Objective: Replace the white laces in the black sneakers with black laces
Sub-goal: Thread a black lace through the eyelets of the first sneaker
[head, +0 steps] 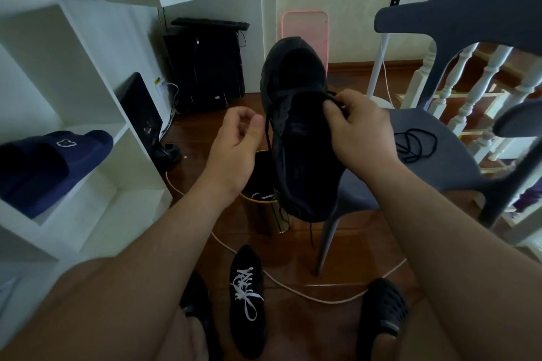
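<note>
The black sneaker (296, 132) is held aloft, its black lace (271, 138) pinched by the right hand (356, 133). The left hand (234, 143), loosely curled, grips nothing visible; the dangling end could be dropped or an eyelet skipped.

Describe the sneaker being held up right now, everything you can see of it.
The held sneaker is all black, of a dull, fabric-like material, raised in the air above the floor with its toe pointing up and away and its opening facing the camera. The right hand grips its tongue area, pinching a black lace at the eyelets. That lace hangs loose down the left side and below the heel. The left hand is close beside it.
</note>
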`<state>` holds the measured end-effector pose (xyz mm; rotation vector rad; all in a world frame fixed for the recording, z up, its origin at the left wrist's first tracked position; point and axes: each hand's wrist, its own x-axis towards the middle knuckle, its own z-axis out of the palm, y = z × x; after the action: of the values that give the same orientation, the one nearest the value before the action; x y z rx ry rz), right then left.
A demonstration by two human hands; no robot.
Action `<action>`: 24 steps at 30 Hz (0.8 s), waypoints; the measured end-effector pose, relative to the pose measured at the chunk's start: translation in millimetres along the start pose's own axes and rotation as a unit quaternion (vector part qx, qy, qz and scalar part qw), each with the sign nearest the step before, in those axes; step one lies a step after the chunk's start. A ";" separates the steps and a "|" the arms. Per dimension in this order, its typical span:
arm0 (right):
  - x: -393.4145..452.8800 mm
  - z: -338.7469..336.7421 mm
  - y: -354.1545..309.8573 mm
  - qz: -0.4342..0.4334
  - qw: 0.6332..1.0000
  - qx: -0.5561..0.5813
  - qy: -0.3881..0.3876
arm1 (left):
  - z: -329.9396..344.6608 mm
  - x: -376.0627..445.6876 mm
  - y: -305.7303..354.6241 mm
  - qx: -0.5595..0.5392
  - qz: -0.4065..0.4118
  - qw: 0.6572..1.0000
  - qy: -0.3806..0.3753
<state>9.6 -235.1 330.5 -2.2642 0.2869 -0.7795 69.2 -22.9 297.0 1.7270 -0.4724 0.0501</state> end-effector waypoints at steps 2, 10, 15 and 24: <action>1.1 -0.8 0.6 0.008 1.000 0.005 0.009 | 5.0 -3.5 7.8 -0.028 0.014 0.999 -0.032; 2.4 -5.1 1.5 0.012 1.000 0.014 0.019 | 21.5 -10.8 15.2 -0.070 -0.028 0.992 -0.101; -1.4 -3.2 0.2 0.000 1.000 -0.003 -0.001 | 24.0 -5.7 12.8 0.005 -0.067 0.996 -0.058; -13.2 7.4 -9.0 0.041 0.995 0.088 -0.038 | 9.6 5.6 -0.5 0.118 -0.041 0.991 0.055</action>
<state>3.5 -219.1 326.6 -2.0977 0.2630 -0.6494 72.4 -33.5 296.0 1.9616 -0.3231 0.1474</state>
